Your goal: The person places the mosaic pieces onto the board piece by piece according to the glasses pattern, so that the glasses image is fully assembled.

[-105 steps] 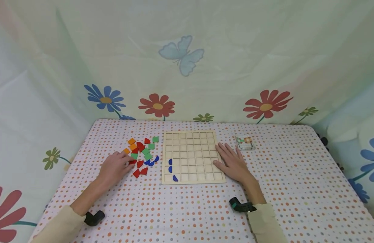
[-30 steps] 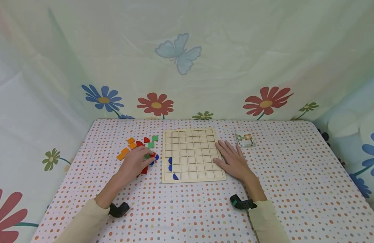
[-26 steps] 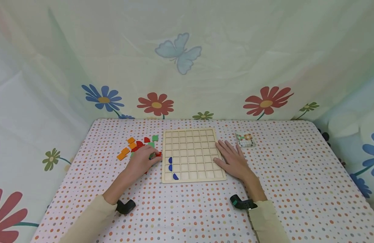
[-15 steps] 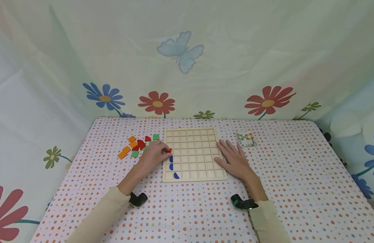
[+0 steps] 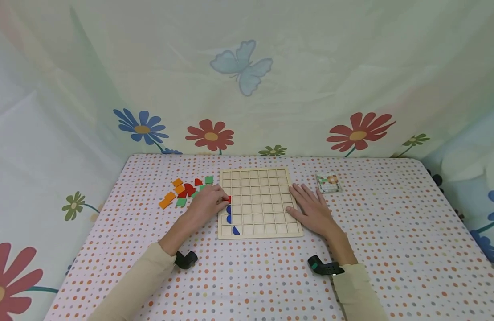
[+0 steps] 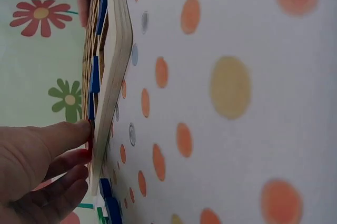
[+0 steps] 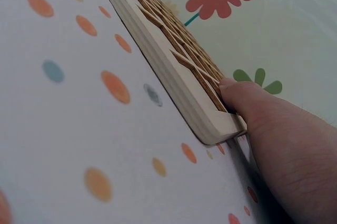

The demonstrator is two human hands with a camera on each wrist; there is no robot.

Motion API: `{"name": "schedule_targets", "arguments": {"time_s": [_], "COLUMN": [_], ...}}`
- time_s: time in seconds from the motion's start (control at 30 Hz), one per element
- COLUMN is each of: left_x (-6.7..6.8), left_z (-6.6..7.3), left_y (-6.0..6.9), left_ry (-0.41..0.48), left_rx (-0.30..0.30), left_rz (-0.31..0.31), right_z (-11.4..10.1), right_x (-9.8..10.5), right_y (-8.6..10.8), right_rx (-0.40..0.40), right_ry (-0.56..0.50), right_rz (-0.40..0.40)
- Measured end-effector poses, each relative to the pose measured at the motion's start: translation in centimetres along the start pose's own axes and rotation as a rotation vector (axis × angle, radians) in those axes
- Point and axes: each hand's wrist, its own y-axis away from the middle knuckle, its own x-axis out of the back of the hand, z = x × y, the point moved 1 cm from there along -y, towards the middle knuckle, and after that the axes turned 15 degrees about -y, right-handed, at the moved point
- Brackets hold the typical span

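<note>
A wooden grid board (image 5: 260, 237) lies on the dotted cloth. My left hand (image 5: 206, 204) is at its left edge, pinching a red piece (image 5: 230, 199) over the left column, just beyond several blue half-round pieces (image 5: 229, 219). In the left wrist view the left hand (image 6: 47, 166) has thumb and fingertips on the red piece (image 6: 90, 142), with a blue piece (image 6: 95, 74) close by. My right hand (image 5: 314, 213) lies with extended fingers on the board's right edge; in the right wrist view the right thumb (image 7: 247, 98) touches the board's rim (image 7: 174, 90).
Left of the board lie loose orange (image 5: 165, 203), red (image 5: 189, 189) and green pieces (image 5: 181, 202); the left forearm and hand cover part of that area. A small patterned card stack (image 5: 328, 183) is at the right, beyond the right hand. A flowered curtain (image 5: 295, 89) hangs behind the table.
My left hand moved from the loose pieces rightward onto the board's left edge, bringing a red piece. The right hand stayed on the board. The head view shifted slightly.
</note>
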Motion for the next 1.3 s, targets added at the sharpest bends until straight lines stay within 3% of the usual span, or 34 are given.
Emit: {"name": "schedule_targets", "arguments": {"time_s": [0.4, 0.7, 1.13, 1.3], "left_x": [-0.17, 0.75, 0.54, 0.70], "left_z": [-0.13, -0.32, -0.11, -0.16], "left_y": [-0.20, -0.65, -0.42, -0.31], "left_ry": [0.046, 0.097, 0.077, 0.072], "left_rx": [-0.019, -0.016, 0.002, -0.016], "left_rz": [-0.027, -0.176, -0.117, -0.116], "right_z": [0.08, 0.05, -0.06, -0.04], "right_x": [0.02, 0.12, 0.14, 0.09], "right_y": [-0.14, -0.17, -0.07, -0.03], "right_rx": [-0.011, -0.011, -0.007, -0.009], "right_ry": [0.002, -0.016, -0.022, -0.028], "right_rz": [-0.021, -0.024, -0.019, -0.019]}}
